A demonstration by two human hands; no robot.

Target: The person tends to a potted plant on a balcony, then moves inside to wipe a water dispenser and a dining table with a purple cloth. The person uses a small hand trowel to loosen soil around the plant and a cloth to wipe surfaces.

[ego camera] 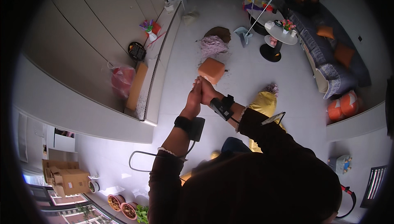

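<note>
My left hand (pixel 193 96) and my right hand (pixel 207 90) are pressed together, palm to palm, with fingers pointing away from me. No object shows between them. Each wrist bears a black strap with a dark box and a cable. Just beyond the fingertips stands an orange, block-shaped stool or cushion (pixel 211 69) on the floor, with dark crumbs around it. A pinkish patterned cloth (pixel 214 46) lies behind it, against a brown round mat (pixel 220 34). To the right of my forearms is a yellow bag or cloth (pixel 264 104) with patterned fabric at its top.
A light blue dustpan (pixel 243 36) and long handles lean near two round tables (pixel 289 40). A dark sofa (pixel 320 36) curves along the right. On the left runs a low cabinet (pixel 163 51) with a vase. Cardboard boxes (pixel 72 182) and potted plants (pixel 128 210) are at lower left.
</note>
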